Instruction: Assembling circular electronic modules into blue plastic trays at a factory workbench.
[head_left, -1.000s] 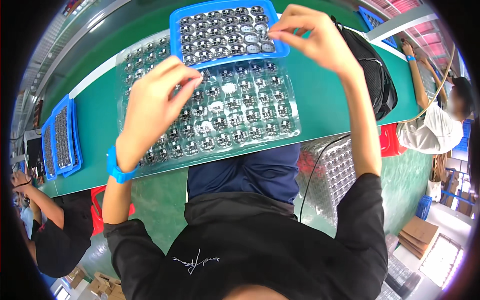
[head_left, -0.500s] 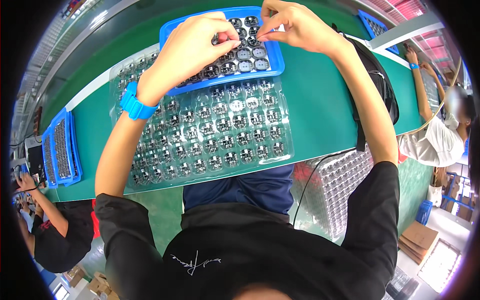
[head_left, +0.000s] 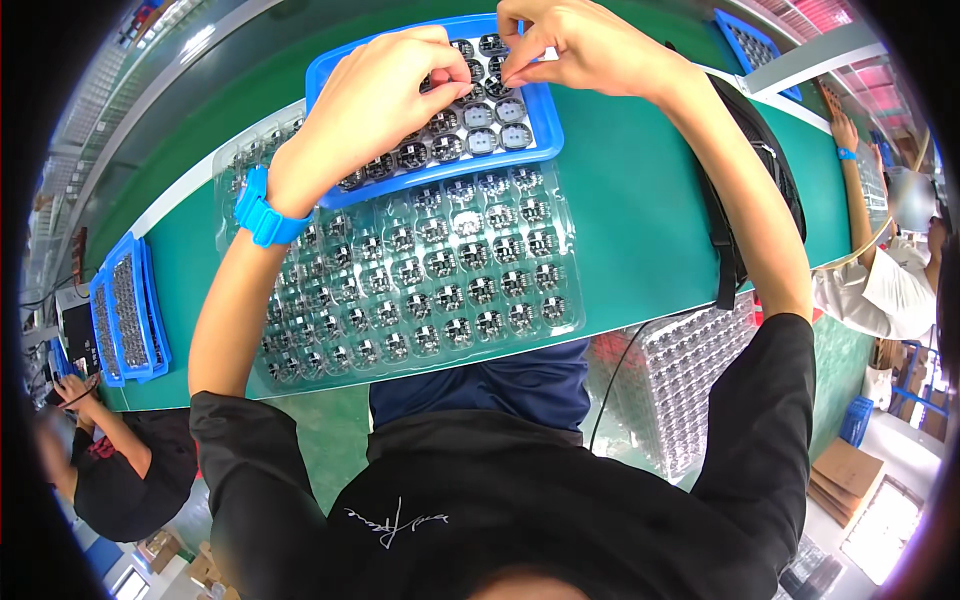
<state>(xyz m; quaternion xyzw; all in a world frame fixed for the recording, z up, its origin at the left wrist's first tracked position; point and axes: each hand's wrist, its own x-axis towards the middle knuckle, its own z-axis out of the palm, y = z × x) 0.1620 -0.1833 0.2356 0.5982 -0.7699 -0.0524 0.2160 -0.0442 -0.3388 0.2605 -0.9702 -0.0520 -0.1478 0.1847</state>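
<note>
Presently, one small round part (head_left: pixel 496 89) lies in the sideways-long blue tray (head_left: pixel 547 112), just under the nearer right hand (head_left: pixel 580 45), whose grip, like that of the left hand (head_left: pixel 382 88), is narrow, whether closed on something I cannot tell.
</note>
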